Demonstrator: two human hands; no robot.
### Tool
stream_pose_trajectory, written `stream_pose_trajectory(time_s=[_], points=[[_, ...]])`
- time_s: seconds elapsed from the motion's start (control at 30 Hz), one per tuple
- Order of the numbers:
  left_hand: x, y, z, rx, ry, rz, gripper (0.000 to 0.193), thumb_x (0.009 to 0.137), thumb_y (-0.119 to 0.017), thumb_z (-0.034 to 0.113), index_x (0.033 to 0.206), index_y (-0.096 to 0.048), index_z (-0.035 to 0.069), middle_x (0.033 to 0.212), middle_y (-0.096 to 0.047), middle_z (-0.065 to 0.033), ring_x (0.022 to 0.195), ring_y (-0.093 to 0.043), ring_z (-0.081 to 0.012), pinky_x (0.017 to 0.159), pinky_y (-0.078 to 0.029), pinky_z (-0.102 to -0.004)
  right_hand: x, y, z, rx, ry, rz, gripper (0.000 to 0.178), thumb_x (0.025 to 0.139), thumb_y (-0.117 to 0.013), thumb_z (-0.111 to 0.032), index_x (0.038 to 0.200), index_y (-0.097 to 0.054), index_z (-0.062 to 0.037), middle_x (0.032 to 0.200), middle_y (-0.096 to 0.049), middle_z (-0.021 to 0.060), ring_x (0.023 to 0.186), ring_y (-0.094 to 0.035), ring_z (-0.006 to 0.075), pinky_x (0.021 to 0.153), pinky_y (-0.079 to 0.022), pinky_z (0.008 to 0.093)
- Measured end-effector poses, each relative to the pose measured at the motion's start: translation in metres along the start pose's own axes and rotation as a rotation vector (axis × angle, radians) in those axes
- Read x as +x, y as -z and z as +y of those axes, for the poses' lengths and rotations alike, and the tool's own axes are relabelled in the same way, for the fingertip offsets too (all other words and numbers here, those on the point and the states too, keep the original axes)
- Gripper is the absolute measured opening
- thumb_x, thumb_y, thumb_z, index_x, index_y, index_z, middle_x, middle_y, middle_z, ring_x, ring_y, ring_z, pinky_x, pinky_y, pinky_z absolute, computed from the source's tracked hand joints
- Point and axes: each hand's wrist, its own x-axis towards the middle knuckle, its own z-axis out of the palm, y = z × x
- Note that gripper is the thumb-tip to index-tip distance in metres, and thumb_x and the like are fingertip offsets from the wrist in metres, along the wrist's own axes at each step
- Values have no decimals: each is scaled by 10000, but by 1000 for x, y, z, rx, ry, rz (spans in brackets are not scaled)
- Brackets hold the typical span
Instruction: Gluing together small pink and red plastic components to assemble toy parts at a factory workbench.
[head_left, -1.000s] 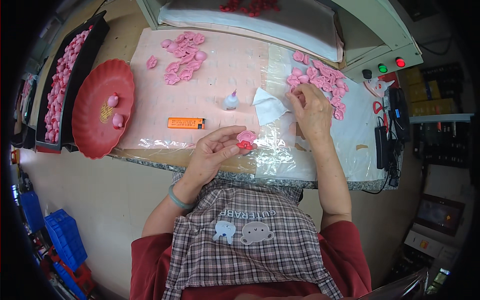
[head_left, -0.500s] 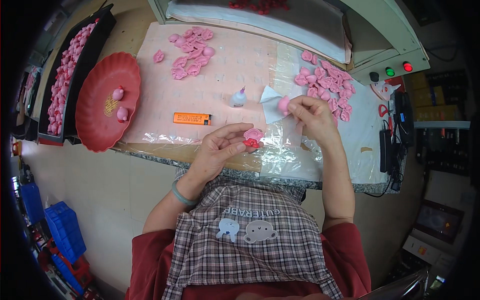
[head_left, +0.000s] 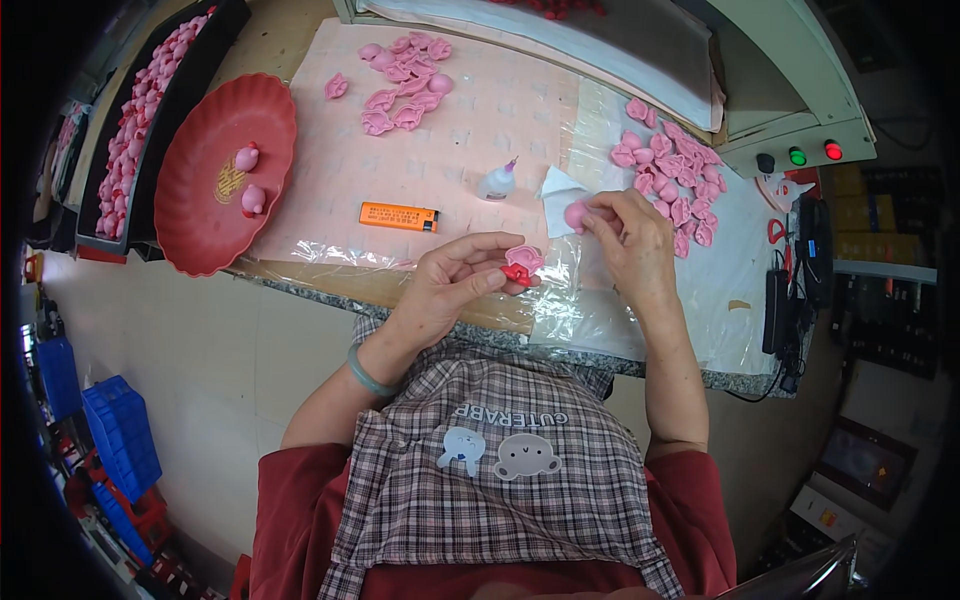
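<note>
Between the thumb and fingers of my left hand [head_left: 447,283] is a small pink-and-red moulded piece [head_left: 522,262], its hollow pink part uppermost and its red part by the thumb. My right hand [head_left: 632,238] pinches a rounded pink piece [head_left: 576,216] just over a folded white tissue [head_left: 561,190]. The two pieces are apart. Beyond my hands a small white dropper bottle [head_left: 497,183] with a purple tip stands upright. An orange lighter [head_left: 399,217] lies to the left of it.
Pink moulded pieces lie in one heap [head_left: 676,165] at the right and another [head_left: 405,75] at the far left. A red scalloped dish [head_left: 190,215] holds two pink pieces. Beside it stands a black tray [head_left: 215,55] full of them. A metal cabinet [head_left: 800,100] borders the back right.
The view has shifted slightly. My right hand has turned and brought the rounded piece a little closer to me. My left hand keeps its hold on the pink-and-red piece.
</note>
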Motion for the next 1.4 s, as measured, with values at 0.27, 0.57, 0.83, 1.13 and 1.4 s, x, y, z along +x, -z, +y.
stream_pose_trajectory(time_s=[0.27, 0.57, 0.83, 1.13, 1.4], points=[[0, -1, 0, 14, -7, 7, 399, 938, -577, 62, 1315, -511, -50, 1188, -628, -165, 1014, -659, -235, 881, -539, -313, 0, -8, -2, -226, 111, -67, 245, 754, -721, -66, 989, -656, -35, 926, -644, 102, 811, -649, 279, 684, -519, 364], [-3, 1, 0, 19, 9, 12, 395, 936, -588, 76, 1305, -517, -46, 1139, -644, -157, 963, -661, -213, 847, -521, -295, -4, 6, -4, -35, 68, -108, 254, 739, -703, -33, 989, -655, -43, 931, -648, 61, 752, -605, 174, 630, -480, 294], [0, 2, -3, -52, -7, -45, 378, 933, -608, 101, 1269, -507, -39, 1122, -635, -145, 966, -656, -207, 869, -509, -303, -24, 3, -29, 410, 216, -207, 340, 671, -735, -6, 1001, -651, -11, 933, -651, 89, 779, -586, 159, 649, -457, 270], [-2, 1, -2, -8, 9, 0, 363, 916, -634, 94, 1238, -548, -50, 1088, -651, -147, 953, -659, -204, 882, -516, -314, -26, -7, -33, 284, 356, -165, 370, 648, -763, -28, 999, -651, -58, 1008, -680, 84, 906, -647, 230, 715, -485, 308], [-2, -1, 0, 60, 6, 1, 345, 913, -635, 69, 1231, -561, -42, 1085, -657, -145, 976, -655, -193, 887, -524, -304, -23, -7, -29, 220, 440, -163, 349, 648, -766, -41, 983, -670, -60, 989, -693, 78, 898, -647, 242, 735, -478, 326]])
